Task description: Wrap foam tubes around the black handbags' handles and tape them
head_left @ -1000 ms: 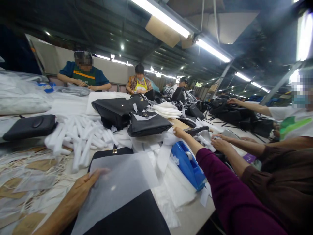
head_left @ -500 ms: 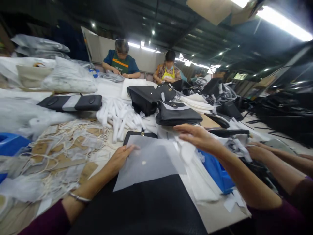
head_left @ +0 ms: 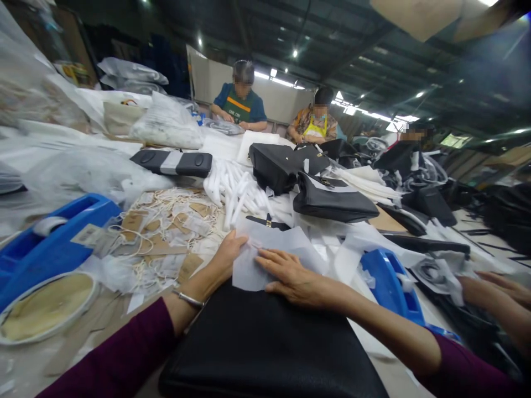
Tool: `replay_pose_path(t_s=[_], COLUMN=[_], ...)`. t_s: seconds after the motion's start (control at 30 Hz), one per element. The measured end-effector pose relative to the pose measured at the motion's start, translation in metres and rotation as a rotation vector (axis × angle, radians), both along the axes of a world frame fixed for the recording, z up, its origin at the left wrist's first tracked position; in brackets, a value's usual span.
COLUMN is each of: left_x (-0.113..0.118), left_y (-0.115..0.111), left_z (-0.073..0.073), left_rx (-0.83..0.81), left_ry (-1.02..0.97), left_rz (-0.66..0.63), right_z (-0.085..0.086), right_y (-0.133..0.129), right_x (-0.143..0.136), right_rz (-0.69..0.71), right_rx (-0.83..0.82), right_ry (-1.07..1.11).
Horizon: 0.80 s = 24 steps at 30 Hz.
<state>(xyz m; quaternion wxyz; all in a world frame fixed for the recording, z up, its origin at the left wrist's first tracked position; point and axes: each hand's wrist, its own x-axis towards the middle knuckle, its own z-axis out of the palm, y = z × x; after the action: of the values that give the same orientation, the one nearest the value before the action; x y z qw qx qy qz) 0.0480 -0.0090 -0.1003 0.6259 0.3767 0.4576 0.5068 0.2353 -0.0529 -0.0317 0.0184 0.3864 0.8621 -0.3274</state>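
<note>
A black handbag [head_left: 265, 345] lies right in front of me, with a gold clasp [head_left: 269, 223] at its far end. Over its far part is a thin white sheet of tissue paper [head_left: 290, 241], wrinkled between my hands. My left hand [head_left: 227, 255] has the sheet's left edge pinched between thumb and fingers; a silver bangle is on that wrist. My right hand [head_left: 290, 276] rests flat on the sheet, fingers stretched out to the left and holding nothing. Part of the bag beneath the paper is hidden.
Blue tape dispensers stand left [head_left: 53, 243] and right [head_left: 390, 284]. String tags [head_left: 166, 226], white foam strips [head_left: 236, 190] and black bags [head_left: 334, 202] cover the table. A co-worker's hands [head_left: 485, 293] handle a wrapped strap at right; two people work across the table.
My right hand has come down from the air onto the paper. The sheet has wrinkled and my left hand still grips its edge. The view has swung left.
</note>
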Motion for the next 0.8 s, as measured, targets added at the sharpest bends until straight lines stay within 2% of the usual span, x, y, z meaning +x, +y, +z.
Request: replay_pose_path(t_s=[0.13, 0.23, 0.37, 0.43, 0.53, 0.6, 0.67, 0.73, 0.8], left_x=[-0.007, -0.01, -0.013, -0.017, -0.024, -0.028, -0.029, -0.026, -0.018], left_y=[0.01, 0.018, 0.028, 0.032, 0.038, 0.039, 0.035, 0.027, 0.017], left_z=[-0.003, -0.001, 0.007, 0.009, 0.008, 0.008, 0.015, 0.028, 0.044], left_rx=[0.008, -0.021, -0.015, -0.016, -0.026, -0.005, 0.096, 0.31, 0.595], left_ry=[0.07, 0.127, 0.203, 0.254, 0.377, 0.55, 0.858, 1.227, 1.493], left_rz=[-0.011, -0.004, 0.075, 0.045, -0.085, -0.159, -0.149, -0.032, 0.055], right_z=[-0.001, -0.001, -0.002, -0.002, 0.001, 0.001, 0.0, -0.004, -0.009], right_y=[-0.009, -0.013, -0.021, -0.026, -0.035, -0.039, -0.041, -0.042, -0.043], right_x=[-0.014, -0.02, -0.026, -0.029, -0.03, -0.029, -0.027, -0.024, -0.022], right_rz=[-0.069, -0.113, -0.144, -0.155, -0.149, -0.144, -0.144, -0.134, -0.117], right_rx=[-0.136, -0.163, -0.152, -0.128, -0.079, -0.014, 0.058, 0.099, 0.129], right_ry=[-0.013, -0.011, -0.047, -0.082, -0.131, -0.141, -0.137, -0.127, -0.115])
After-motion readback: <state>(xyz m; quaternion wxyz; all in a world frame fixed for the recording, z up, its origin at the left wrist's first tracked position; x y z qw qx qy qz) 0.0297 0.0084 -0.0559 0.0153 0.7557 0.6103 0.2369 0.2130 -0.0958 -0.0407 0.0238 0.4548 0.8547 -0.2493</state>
